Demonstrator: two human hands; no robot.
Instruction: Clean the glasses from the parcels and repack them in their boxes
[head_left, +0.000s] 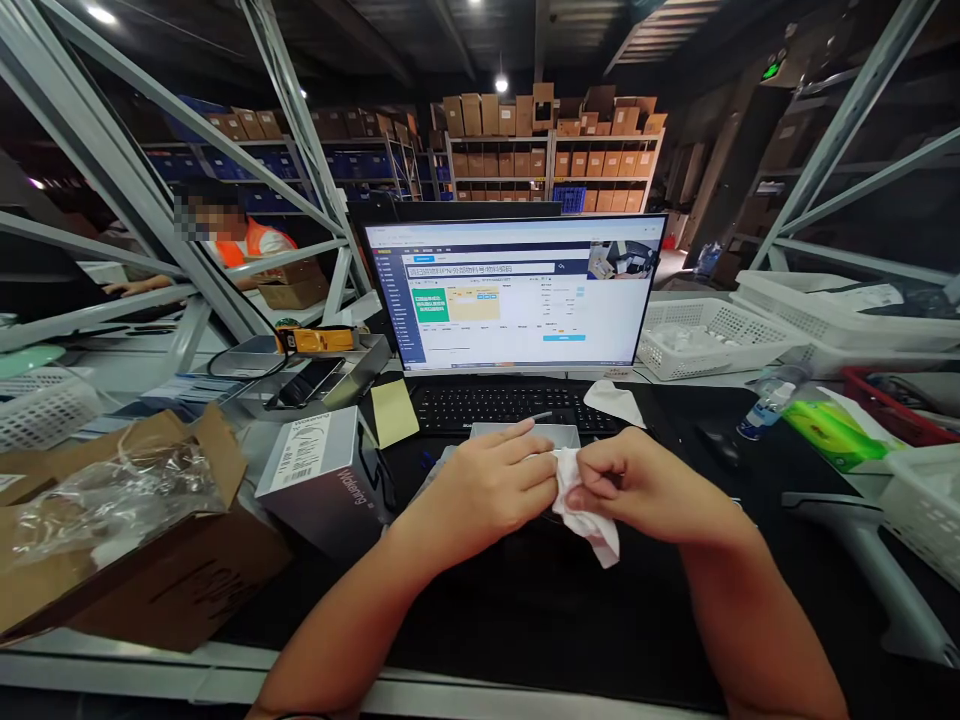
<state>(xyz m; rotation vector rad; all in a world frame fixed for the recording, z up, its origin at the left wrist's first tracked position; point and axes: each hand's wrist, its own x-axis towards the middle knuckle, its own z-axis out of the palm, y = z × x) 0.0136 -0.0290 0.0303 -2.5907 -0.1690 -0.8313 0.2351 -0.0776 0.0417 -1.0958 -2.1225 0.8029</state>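
My right hand [634, 487] is closed on a crumpled white wipe [592, 528], whose loose end hangs down below the fingers. My left hand [501, 480] sits right beside it, fingers curved over and meeting the wipe. Whatever lies under the left palm is mostly hidden by the hand. Just behind both hands, the edge of a pale grey box or tray [568, 436] shows. A grey product box [330, 485] with a white label stands to the left of my left hand.
A monitor [517, 345] and black keyboard [487, 403] stand ahead. On the left is an open carton [187, 590] with clear plastic. To the right are a mouse [718, 444], spray bottle [766, 410], barcode scanner [874, 545] and white basket [705, 350]. A co-worker [251, 240] sits beyond the frame.
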